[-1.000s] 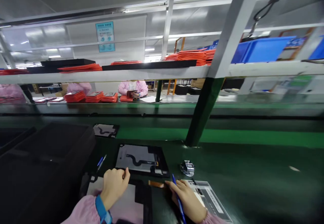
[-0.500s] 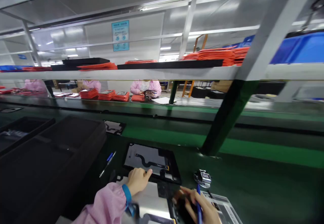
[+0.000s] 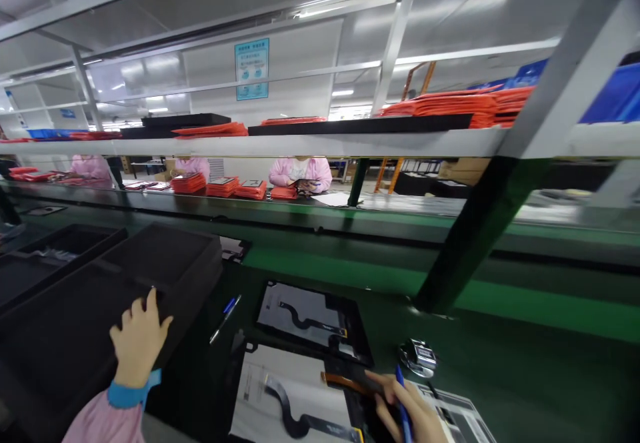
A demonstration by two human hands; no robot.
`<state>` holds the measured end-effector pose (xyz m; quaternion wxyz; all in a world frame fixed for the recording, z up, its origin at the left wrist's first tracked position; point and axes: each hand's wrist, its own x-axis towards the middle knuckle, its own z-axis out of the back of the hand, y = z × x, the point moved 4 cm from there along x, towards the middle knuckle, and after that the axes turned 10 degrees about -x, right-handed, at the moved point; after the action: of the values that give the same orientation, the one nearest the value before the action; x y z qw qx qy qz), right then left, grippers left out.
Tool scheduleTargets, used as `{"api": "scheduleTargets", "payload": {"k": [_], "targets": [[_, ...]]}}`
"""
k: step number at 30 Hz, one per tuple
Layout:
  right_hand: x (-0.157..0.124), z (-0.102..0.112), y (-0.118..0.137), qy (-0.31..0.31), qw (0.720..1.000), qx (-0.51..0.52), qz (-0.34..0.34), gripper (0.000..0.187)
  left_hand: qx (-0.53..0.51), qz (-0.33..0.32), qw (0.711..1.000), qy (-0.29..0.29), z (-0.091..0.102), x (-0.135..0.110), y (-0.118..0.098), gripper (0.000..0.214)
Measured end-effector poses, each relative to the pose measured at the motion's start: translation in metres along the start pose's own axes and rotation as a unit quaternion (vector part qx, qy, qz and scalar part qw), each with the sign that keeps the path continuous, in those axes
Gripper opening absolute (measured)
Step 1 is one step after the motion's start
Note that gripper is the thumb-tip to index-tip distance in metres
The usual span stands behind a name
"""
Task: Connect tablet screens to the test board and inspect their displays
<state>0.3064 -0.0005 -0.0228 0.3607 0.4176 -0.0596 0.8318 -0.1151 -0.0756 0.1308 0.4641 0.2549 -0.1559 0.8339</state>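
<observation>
My left hand (image 3: 139, 339), a blue band at its wrist, is held over the black foam tray (image 3: 165, 256) with fingers spread and nothing in them. My right hand (image 3: 407, 399) has a blue pen (image 3: 403, 403) between its fingers. Its fingertips are at the end of an orange-brown flex cable (image 3: 345, 381) on the near screen panel (image 3: 265, 363); whether they pinch the cable I cannot tell. A dark flex cable (image 3: 295, 423) with a gold end lies across that panel. Just beyond it is a second screen panel (image 3: 300, 296) with a similar cable.
A blue-and-silver pen (image 3: 225, 319) lies beside the tray. Right of the panels are a shiny metal object (image 3: 419, 356) and a white-framed sheet (image 3: 463, 409). A slanted post (image 3: 475, 243) rises behind. Red packets (image 3: 445, 106) fill the shelf; people in pink sit across the bench.
My left hand has moved left from the near panel to above the black foam tray, its fingers now spread. The right hand stays by the panel with the pen. The view has shifted slightly.
</observation>
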Motion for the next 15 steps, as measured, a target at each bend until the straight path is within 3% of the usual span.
{"api": "scheduleTargets", "payload": {"k": [3,6,9,11,13,15], "targets": [[0.008,0.004,0.005,-0.027,0.999,-0.019,-0.017,0.009,0.025,-0.021,0.998,0.053,-0.014,-0.005,0.029,0.036],[0.028,0.015,0.021,-0.079,0.996,-0.035,-0.023,0.014,-0.006,-0.061,0.998,0.012,-0.007,-0.012,0.028,0.032],[0.061,0.037,0.05,-0.122,0.991,-0.055,0.018,0.022,-0.046,-0.103,0.991,-0.078,0.017,-0.024,0.007,0.03],[0.084,0.055,0.075,-0.128,0.983,-0.111,0.075,0.023,-0.112,-0.153,0.971,-0.148,0.035,-0.037,-0.016,0.028],[0.101,0.074,0.101,-0.132,0.965,-0.18,0.135,0.021,-0.212,-0.228,0.929,-0.198,0.051,-0.053,-0.044,0.023],[0.106,0.088,0.12,-0.134,0.947,-0.235,0.174,0.019,-0.315,-0.319,0.872,-0.198,0.064,-0.068,-0.074,0.016]]}}
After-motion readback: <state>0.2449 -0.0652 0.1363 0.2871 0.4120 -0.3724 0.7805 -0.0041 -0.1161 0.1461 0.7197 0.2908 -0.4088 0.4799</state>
